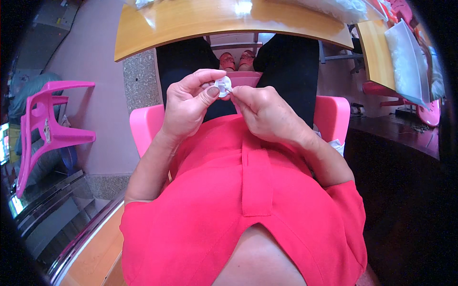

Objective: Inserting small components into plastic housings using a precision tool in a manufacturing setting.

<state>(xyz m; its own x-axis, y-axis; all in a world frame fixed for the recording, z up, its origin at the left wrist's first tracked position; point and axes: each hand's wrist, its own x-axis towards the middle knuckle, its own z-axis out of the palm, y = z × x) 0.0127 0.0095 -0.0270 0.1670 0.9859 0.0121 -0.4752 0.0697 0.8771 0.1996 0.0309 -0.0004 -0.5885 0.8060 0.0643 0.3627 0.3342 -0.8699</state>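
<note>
Above my lap, my left hand [193,97] pinches a small round white plastic piece [222,86] between thumb and fingers. A raised part shows at the middle of its face. My right hand [262,109] is closed, thumb against forefinger, right at the piece's right edge. Between those fingertips a tiny dark, thin bit shows, too small to name. Both hands are close together, just short of the table's near edge.
A yellow wooden table [191,24] curves across the front, with clear plastic bags [343,8] on it. To the right, a white bin [405,62] stands on another wooden surface. A pink plastic chair [52,124] is at the left. My seat has pink armrests [148,126].
</note>
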